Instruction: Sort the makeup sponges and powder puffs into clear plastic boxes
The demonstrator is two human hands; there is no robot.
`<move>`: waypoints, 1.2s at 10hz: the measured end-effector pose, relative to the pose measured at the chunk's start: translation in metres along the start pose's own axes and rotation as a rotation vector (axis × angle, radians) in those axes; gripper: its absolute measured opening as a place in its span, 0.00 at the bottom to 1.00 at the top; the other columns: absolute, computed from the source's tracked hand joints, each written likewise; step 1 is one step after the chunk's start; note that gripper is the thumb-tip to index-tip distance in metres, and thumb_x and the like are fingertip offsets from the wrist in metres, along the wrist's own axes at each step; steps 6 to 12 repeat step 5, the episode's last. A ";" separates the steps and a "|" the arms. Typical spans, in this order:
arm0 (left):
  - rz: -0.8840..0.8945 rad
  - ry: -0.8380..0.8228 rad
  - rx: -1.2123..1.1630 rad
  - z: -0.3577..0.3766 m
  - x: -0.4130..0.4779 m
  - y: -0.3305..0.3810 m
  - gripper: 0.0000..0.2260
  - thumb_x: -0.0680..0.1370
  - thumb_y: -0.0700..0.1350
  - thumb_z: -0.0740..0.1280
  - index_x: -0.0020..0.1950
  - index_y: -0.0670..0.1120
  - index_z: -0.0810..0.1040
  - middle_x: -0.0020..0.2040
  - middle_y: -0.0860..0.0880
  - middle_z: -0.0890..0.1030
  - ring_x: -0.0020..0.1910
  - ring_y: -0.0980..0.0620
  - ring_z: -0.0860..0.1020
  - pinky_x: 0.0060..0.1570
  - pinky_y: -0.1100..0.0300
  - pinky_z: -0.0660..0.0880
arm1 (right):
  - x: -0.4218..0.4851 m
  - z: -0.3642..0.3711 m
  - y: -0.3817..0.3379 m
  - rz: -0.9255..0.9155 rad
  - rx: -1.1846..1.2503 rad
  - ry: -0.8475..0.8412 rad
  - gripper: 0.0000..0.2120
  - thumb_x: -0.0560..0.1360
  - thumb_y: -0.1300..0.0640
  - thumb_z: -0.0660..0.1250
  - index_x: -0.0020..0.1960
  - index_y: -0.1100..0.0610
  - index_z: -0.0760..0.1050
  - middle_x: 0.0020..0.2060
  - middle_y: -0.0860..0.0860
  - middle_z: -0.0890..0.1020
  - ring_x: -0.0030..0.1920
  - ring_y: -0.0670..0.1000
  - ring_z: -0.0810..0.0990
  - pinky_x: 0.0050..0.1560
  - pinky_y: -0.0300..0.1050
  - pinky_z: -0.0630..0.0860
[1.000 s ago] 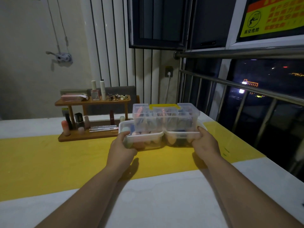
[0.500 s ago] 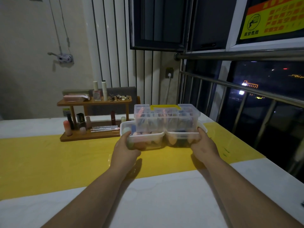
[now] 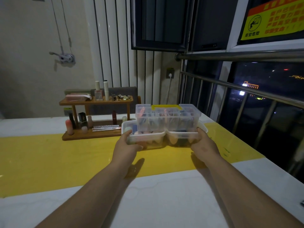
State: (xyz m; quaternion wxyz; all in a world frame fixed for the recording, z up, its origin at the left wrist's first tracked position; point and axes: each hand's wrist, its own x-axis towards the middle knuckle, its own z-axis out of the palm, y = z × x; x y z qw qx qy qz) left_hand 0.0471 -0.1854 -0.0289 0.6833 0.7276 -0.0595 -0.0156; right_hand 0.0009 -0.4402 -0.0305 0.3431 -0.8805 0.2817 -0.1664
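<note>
Left hand (image 3: 125,146) is gripping the left clear tray (image 3: 144,140); right hand (image 3: 204,145) is gripping the right clear tray (image 3: 182,137). Both trays are sitting side by side on the yellow runner (image 3: 49,158), holding sponges (colours dim). A lidded clear box (image 3: 167,118) is resting across them, beside the wooden rack (image 3: 97,119).

Two shallow clear plastic boxes (image 3: 144,140) sit side by side, sponges (image 3: 173,140) and puffs inside, with a lidded, yellow-handled clear organiser case (image 3: 167,118) stacked across both.
</note>
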 end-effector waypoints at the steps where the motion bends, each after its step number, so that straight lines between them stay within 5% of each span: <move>1: -0.012 -0.003 -0.031 -0.001 -0.002 0.001 0.33 0.73 0.32 0.70 0.75 0.51 0.67 0.64 0.48 0.72 0.56 0.50 0.71 0.48 0.60 0.69 | -0.002 0.000 -0.002 -0.005 0.008 0.016 0.35 0.75 0.62 0.63 0.78 0.43 0.58 0.64 0.56 0.74 0.56 0.58 0.76 0.55 0.51 0.76; 3: 0.010 0.020 -0.022 -0.002 -0.005 0.002 0.32 0.73 0.33 0.71 0.74 0.51 0.68 0.61 0.47 0.72 0.55 0.49 0.71 0.45 0.61 0.69 | -0.006 -0.004 -0.002 -0.014 0.012 0.057 0.31 0.74 0.57 0.64 0.74 0.40 0.63 0.65 0.55 0.72 0.56 0.60 0.76 0.56 0.54 0.77; 5: 0.124 0.093 0.168 -0.007 -0.015 0.005 0.31 0.72 0.38 0.74 0.72 0.52 0.69 0.70 0.50 0.69 0.63 0.51 0.69 0.55 0.58 0.67 | -0.018 -0.011 -0.014 -0.121 -0.005 0.145 0.25 0.78 0.56 0.63 0.74 0.46 0.65 0.71 0.54 0.67 0.64 0.62 0.72 0.62 0.54 0.72; 12: 0.124 0.093 0.168 -0.007 -0.015 0.005 0.31 0.72 0.38 0.74 0.72 0.52 0.69 0.70 0.50 0.69 0.63 0.51 0.69 0.55 0.58 0.67 | -0.018 -0.011 -0.014 -0.121 -0.005 0.145 0.25 0.78 0.56 0.63 0.74 0.46 0.65 0.71 0.54 0.67 0.64 0.62 0.72 0.62 0.54 0.72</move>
